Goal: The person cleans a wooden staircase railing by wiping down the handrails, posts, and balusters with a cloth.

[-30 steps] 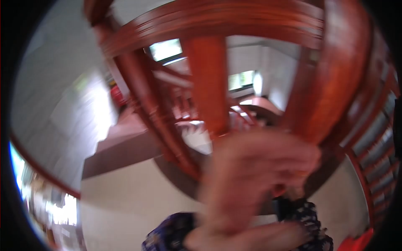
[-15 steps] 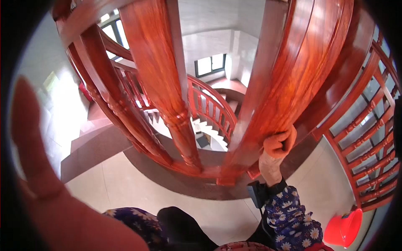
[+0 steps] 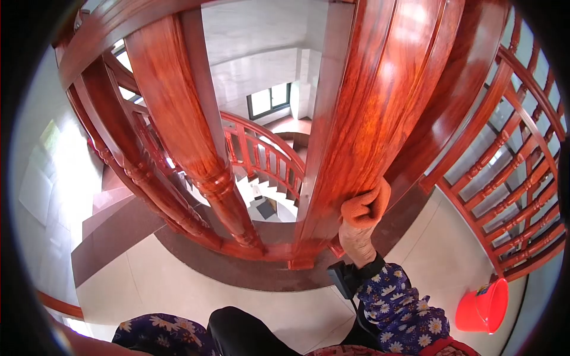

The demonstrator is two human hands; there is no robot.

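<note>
My right hand (image 3: 357, 234) is closed around a folded orange cloth (image 3: 363, 207), pressed against the lower part of a thick, glossy red-brown wooden post (image 3: 374, 118). A black strap with a small black box (image 3: 343, 279) circles that wrist, below a dark flowered sleeve. Of my left hand (image 3: 98, 345), only a strip of skin shows at the bottom left edge; its fingers are out of sight. Left of the post stands a turned wooden baluster (image 3: 184, 107) on the curved base rail (image 3: 228, 248).
A red bucket (image 3: 482, 305) sits on the pale tiled floor (image 3: 196, 296) at the lower right. Another railing (image 3: 504, 178) rises on the right. Beyond the balusters, a staircase (image 3: 267, 193) curves down past a window (image 3: 269, 99).
My left hand has dropped from the left side to the bottom edge. The view has shifted, so post, bucket and right hand appear further left; the right hand still presses the cloth to the post.
</note>
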